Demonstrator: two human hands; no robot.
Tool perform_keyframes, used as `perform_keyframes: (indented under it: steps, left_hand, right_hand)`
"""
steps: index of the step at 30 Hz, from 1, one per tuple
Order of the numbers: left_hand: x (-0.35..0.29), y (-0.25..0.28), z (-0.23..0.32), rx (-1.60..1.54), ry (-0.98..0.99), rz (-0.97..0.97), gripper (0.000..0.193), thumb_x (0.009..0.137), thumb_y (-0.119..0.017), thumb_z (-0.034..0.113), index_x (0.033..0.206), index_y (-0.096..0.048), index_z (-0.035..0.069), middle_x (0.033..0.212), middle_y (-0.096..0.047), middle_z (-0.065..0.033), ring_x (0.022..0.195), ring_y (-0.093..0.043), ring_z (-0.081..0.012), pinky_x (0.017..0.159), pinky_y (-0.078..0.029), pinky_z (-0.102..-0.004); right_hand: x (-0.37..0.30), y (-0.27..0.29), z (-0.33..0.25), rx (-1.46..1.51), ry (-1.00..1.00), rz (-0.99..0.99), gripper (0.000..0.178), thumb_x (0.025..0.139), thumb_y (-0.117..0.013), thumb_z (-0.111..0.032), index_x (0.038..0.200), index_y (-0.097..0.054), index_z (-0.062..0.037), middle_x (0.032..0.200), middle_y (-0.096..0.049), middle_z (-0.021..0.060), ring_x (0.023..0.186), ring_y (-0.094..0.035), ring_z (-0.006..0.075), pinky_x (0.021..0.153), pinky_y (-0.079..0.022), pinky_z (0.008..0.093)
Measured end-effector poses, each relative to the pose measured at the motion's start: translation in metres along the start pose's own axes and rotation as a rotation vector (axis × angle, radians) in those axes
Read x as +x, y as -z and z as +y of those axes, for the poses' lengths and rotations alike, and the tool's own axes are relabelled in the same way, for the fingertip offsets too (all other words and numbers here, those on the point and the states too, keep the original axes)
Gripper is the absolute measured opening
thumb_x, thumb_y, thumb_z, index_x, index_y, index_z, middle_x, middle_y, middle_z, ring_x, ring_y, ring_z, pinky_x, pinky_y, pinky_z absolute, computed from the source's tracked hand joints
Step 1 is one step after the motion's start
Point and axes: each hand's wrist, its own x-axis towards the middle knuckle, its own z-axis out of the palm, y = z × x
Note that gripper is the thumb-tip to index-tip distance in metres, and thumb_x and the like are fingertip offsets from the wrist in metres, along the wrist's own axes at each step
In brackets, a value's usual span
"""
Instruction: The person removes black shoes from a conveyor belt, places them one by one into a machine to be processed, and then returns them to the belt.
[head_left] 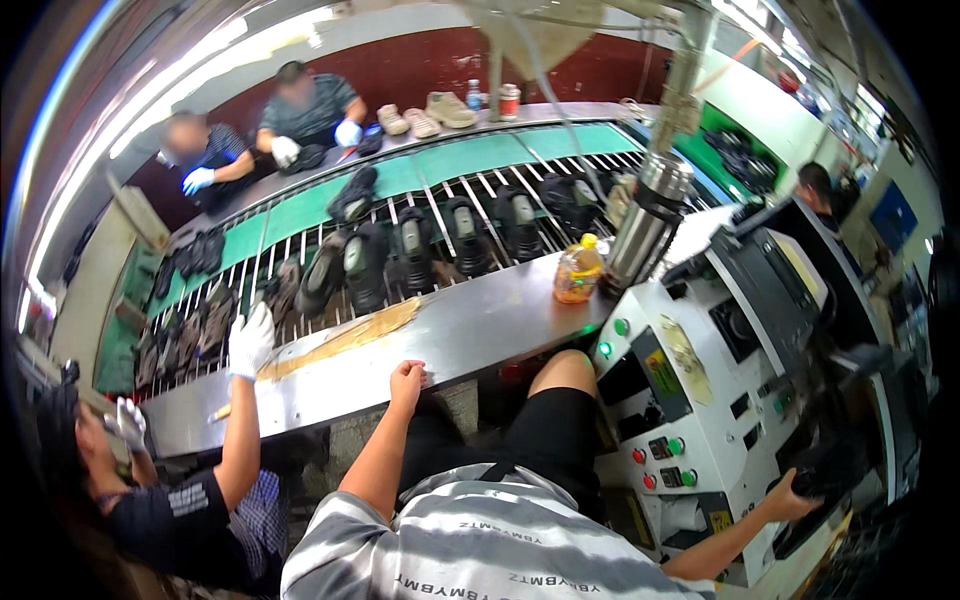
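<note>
My left hand hangs by the near edge of the metal bench, its fingers curled in with nothing seen in them. Far out to the right, my right hand grips a black shoe beside the machine. The shoe's far side merges with the machine's dark parts. Beyond the bench, several dark shoes stand in a row on the roller conveyor.
An orange drink bottle and a steel flask stand on the bench's right end. Brown tape covers part of the bench. At left, a co-worker's gloved hand reaches the conveyor. Two people work across it, near light shoes.
</note>
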Motion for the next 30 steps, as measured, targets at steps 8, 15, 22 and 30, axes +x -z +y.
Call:
perform_keyframes:
  steps: [8, 15, 22, 30]
  left_hand:
    - [-0.030, 0.022, -0.018, 0.189, -0.086, -0.064, 0.015, 0.088, -0.054, 0.009, 0.096, -0.064, 0.001, 0.078, -0.064, -0.0056, 0.068, -0.058, -0.0110, 0.062, -0.048, -0.0234]
    - [0.004, 0.023, -0.034, 0.081, -0.035, -0.100, 0.010, 0.091, -0.058, 0.010, 0.095, -0.064, 0.003, 0.074, -0.063, -0.0064, 0.062, -0.059, -0.0130, 0.056, -0.049, -0.0240]
    - [0.022, 0.043, -0.043, 0.095, -0.085, -0.094, 0.011, 0.091, -0.057, 0.013, 0.095, -0.060, 0.003, 0.069, -0.058, -0.0051, 0.054, -0.053, -0.0095, 0.047, -0.042, -0.0195]
    - [0.025, 0.019, -0.005, 0.295, 0.134, 0.006, 0.018, 0.087, -0.053, 0.019, 0.102, -0.059, 0.009, 0.075, -0.057, -0.0019, 0.049, -0.050, -0.0097, 0.041, -0.036, -0.0203]
  right_hand:
    - [-0.005, -0.047, 0.004, -0.234, -0.221, -0.166, 0.116, 0.060, -0.079, -0.063, 0.135, -0.035, 0.0133, 0.121, -0.056, 0.0280, 0.108, -0.059, 0.0418, 0.088, -0.050, 0.0483]
    - [0.034, -0.024, -0.070, -0.330, -0.498, -0.189, 0.089, 0.076, -0.068, -0.053, 0.140, -0.036, -0.0004, 0.129, -0.054, 0.0240, 0.110, -0.058, 0.0424, 0.089, -0.049, 0.0526]
    - [0.073, -0.041, -0.071, -0.291, -0.613, -0.447, 0.071, 0.075, -0.064, -0.048, 0.140, -0.044, -0.0258, 0.133, -0.050, 0.0179, 0.120, -0.050, 0.0404, 0.098, -0.043, 0.0523]
    - [0.102, -0.041, -0.056, -0.203, -0.835, -0.253, 0.080, 0.074, -0.068, -0.039, 0.142, -0.035, -0.0112, 0.144, -0.030, 0.0251, 0.122, -0.046, 0.0406, 0.101, -0.041, 0.0485]
